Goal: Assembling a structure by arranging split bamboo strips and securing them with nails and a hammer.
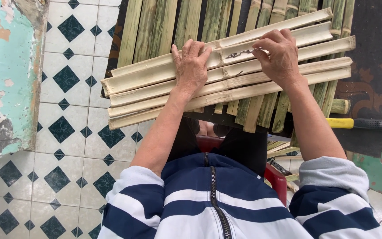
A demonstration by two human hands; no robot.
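Observation:
Several pale split bamboo slats (147,86) lie crosswise on a panel of green bamboo strips (164,22) resting over my lap. My left hand (191,66) presses flat on the pale slats near their middle, fingers spread. My right hand (279,55) pinches a thin piece of metal wire (239,54) that lies on one of the upper slats. The wire's near end is hidden under my fingers.
A tool with a yellow and black handle (345,123) lies at the right beside the panel. A red stool (275,177) shows under me. White floor tiles with dark diamonds (67,146) spread to the left, by a peeling turquoise wall (5,75).

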